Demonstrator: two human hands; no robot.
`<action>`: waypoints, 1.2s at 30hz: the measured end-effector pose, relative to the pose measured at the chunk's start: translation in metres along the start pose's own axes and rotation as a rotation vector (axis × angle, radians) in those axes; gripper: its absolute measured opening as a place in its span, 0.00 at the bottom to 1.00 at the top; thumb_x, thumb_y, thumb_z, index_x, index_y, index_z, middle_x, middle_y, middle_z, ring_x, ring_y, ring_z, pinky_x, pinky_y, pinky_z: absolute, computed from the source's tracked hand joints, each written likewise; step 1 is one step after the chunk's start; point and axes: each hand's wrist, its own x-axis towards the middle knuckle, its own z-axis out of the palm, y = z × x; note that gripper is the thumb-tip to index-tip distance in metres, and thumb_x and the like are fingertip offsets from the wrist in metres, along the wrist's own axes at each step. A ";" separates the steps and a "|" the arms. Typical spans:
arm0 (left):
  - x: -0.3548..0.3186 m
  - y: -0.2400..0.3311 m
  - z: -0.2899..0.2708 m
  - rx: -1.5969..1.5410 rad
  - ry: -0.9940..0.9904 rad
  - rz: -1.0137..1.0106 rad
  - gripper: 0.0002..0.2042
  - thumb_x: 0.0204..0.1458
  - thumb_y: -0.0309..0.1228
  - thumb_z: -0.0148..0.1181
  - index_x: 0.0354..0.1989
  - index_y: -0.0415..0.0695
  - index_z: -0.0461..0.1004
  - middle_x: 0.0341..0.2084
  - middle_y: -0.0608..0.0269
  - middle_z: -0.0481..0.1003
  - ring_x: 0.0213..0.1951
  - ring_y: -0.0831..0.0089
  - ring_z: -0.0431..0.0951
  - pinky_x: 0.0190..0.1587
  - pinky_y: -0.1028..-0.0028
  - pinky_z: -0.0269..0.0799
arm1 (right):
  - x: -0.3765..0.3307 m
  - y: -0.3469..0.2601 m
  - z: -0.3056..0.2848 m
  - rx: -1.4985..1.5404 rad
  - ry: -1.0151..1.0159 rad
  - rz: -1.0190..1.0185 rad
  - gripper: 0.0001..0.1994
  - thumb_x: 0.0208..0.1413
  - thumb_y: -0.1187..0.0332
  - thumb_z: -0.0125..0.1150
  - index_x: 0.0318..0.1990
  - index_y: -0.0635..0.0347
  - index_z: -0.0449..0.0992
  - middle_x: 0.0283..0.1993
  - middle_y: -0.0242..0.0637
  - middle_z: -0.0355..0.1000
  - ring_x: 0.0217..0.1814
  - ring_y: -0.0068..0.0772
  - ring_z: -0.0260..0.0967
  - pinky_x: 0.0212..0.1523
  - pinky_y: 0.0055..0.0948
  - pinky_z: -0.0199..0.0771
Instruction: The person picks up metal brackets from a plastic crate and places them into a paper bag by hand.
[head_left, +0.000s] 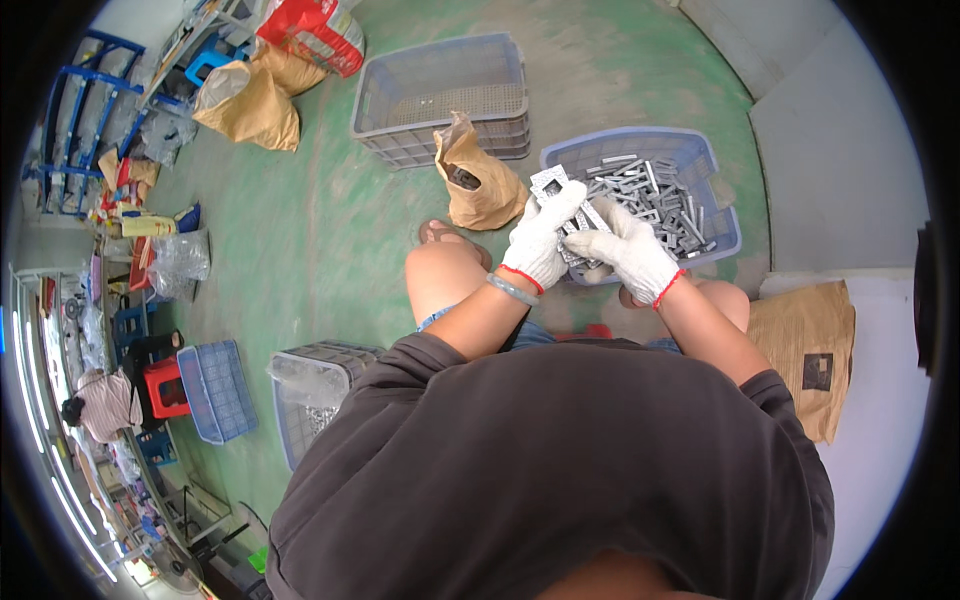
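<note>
Left hand (540, 243) and right hand (632, 252), gloved fingers curled, grip a grey metal frame stack (562, 203). Long axis runs upper-left to lower-right. Lower end hidden by gloves.

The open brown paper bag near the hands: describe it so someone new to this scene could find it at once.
Start at the blue crate of grey metal pieces in front of the gloved hands. Just left of it stands the open brown paper bag, against the stacked empty grey crates. Unlike the tan sacks farther left, it stands upright, mouth open, dark parts inside.

Right hand (632, 252) covers the lower end of the grey metal frame stack (568, 205); left hand (541, 240) hides its near edge; piece count indiscernible.
</note>
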 end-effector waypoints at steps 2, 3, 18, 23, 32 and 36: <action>0.011 0.007 -0.018 -0.138 0.043 -0.073 0.14 0.58 0.31 0.63 0.50 0.47 0.69 0.37 0.62 0.75 0.39 0.67 0.79 0.40 0.64 0.79 | 0.011 -0.011 0.001 -0.184 -0.071 -0.003 0.43 0.54 0.59 0.69 0.69 0.76 0.54 0.49 0.44 0.76 0.37 0.24 0.73 0.35 0.22 0.75; 0.016 0.014 -0.025 -0.208 0.064 -0.110 0.12 0.58 0.30 0.63 0.49 0.47 0.70 0.36 0.62 0.75 0.38 0.67 0.79 0.40 0.63 0.80 | 0.019 -0.016 0.002 -0.219 -0.114 -0.052 0.43 0.54 0.57 0.69 0.68 0.76 0.55 0.51 0.46 0.75 0.40 0.27 0.75 0.39 0.24 0.76; 0.072 0.166 -0.170 0.127 0.641 0.105 0.13 0.53 0.27 0.66 0.46 0.42 0.73 0.35 0.64 0.76 0.35 0.71 0.79 0.38 0.68 0.79 | 0.292 0.020 0.115 -1.188 0.009 -0.236 0.21 0.48 0.53 0.61 0.45 0.57 0.78 0.48 0.51 0.77 0.50 0.52 0.76 0.50 0.46 0.76; 0.109 0.162 -0.182 0.180 0.510 0.037 0.09 0.57 0.30 0.61 0.45 0.47 0.76 0.34 0.69 0.78 0.34 0.72 0.80 0.37 0.68 0.80 | 0.327 0.052 0.098 -1.184 0.003 -0.130 0.18 0.52 0.55 0.57 0.41 0.59 0.81 0.46 0.52 0.78 0.48 0.54 0.76 0.50 0.49 0.75; 0.195 0.128 -0.165 0.435 0.444 -0.245 0.12 0.51 0.32 0.67 0.41 0.42 0.77 0.31 0.63 0.79 0.31 0.70 0.80 0.34 0.68 0.77 | 0.326 0.113 0.044 -0.666 0.213 0.176 0.24 0.58 0.47 0.50 0.36 0.60 0.81 0.43 0.56 0.77 0.48 0.59 0.75 0.50 0.47 0.74; 0.213 0.119 -0.160 0.529 0.479 -0.491 0.11 0.50 0.34 0.68 0.38 0.45 0.76 0.27 0.62 0.78 0.28 0.65 0.79 0.30 0.64 0.77 | 0.307 0.106 0.045 -0.701 0.219 0.043 0.21 0.56 0.50 0.52 0.33 0.60 0.80 0.41 0.55 0.77 0.46 0.58 0.74 0.48 0.48 0.73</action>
